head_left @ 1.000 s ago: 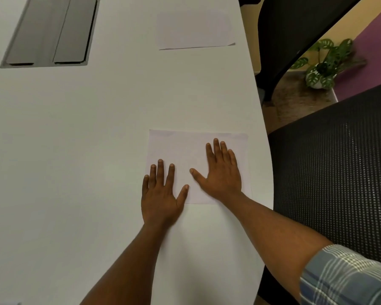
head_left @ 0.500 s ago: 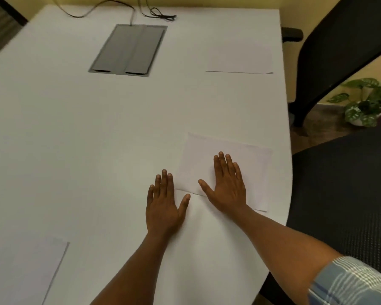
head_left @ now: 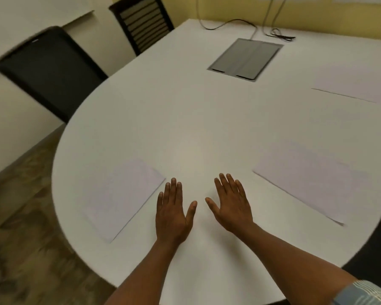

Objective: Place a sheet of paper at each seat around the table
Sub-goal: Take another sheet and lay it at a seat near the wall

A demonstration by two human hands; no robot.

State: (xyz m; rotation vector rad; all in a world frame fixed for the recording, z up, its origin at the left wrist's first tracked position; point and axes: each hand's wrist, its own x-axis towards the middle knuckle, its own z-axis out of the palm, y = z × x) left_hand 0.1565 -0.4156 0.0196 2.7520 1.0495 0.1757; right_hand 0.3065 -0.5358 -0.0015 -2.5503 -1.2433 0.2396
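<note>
Three white sheets lie flat on the white table (head_left: 185, 119). One sheet (head_left: 119, 199) is at the near left edge, a second sheet (head_left: 313, 179) at the near right edge, and a third sheet (head_left: 359, 84) farther back on the right. My left hand (head_left: 174, 212) and my right hand (head_left: 231, 203) are flat, palms down, fingers spread, over bare tabletop between the two near sheets. Neither hand touches a sheet or holds anything.
A grey cable hatch (head_left: 246, 59) is set into the table's middle, with black cables (head_left: 277, 36) behind it. A black chair (head_left: 51, 69) and a slatted chair (head_left: 143, 23) stand at the far left. Wood floor (head_left: 20, 227) lies left of the rounded table end.
My view has swung left. Both hands have come off the right sheet and moved left onto bare tabletop. The left sheet and the left chairs have come into view.
</note>
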